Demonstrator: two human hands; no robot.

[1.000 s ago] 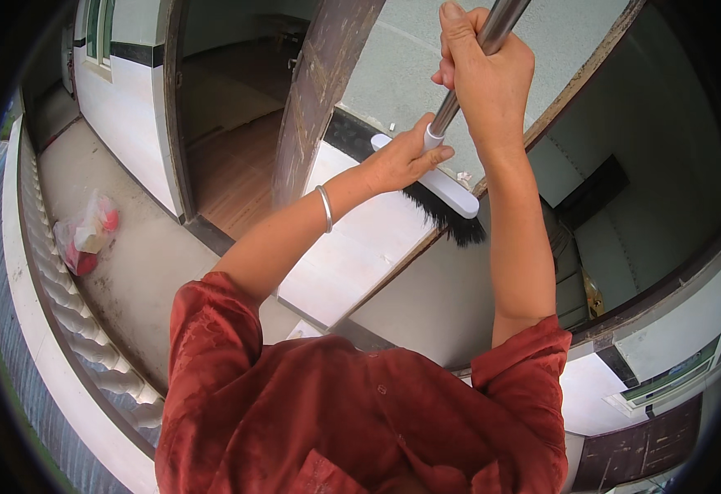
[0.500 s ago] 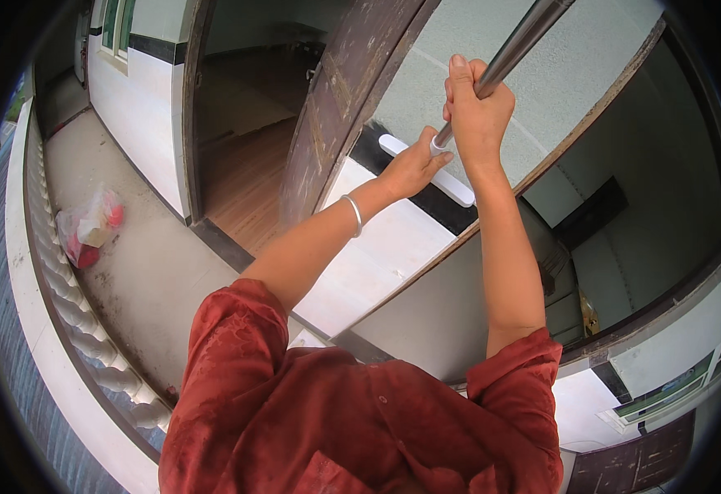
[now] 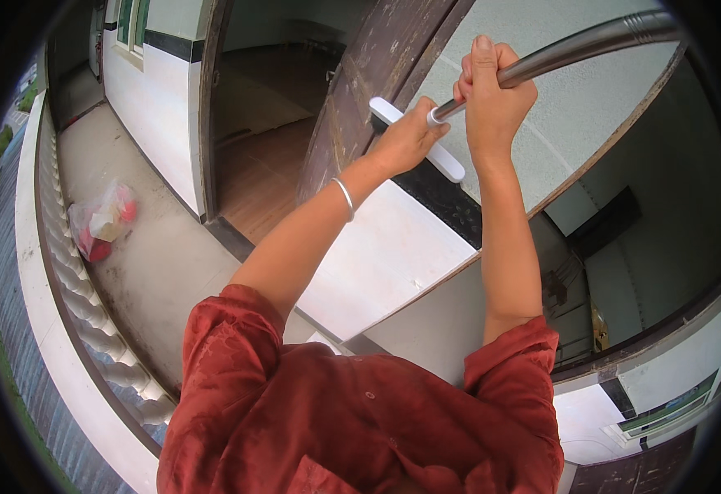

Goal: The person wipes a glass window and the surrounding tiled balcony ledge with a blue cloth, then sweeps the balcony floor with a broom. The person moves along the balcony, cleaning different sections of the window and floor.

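Observation:
Both of my hands grip a long-handled broom [image 3: 595,48] with a shiny metal pole and a narrow white head [image 3: 443,162]. My left hand [image 3: 408,138], with a silver bangle on its wrist, is closed near the pole's white socket, just over the head. Farther up the pole, my right hand [image 3: 496,103] is wrapped round it, thumb pointing up. The head lies slantwise over the black tile band of the wall [image 3: 438,193]. A little dark material shows under the head's upper left end; the rest of its underside is hidden.
A worn brown door [image 3: 352,107] stands ajar beside the wall section, at an open doorway. Left, a clear plastic bag [image 3: 103,221] with red and pale contents lies on the floor by a white balustrade [image 3: 39,280]. A dark-framed opening [image 3: 624,206] is on the right.
The broom head has moved up and left, toward the door's edge. The pole's far end has swung right and down, and my right hand has shifted slightly right.

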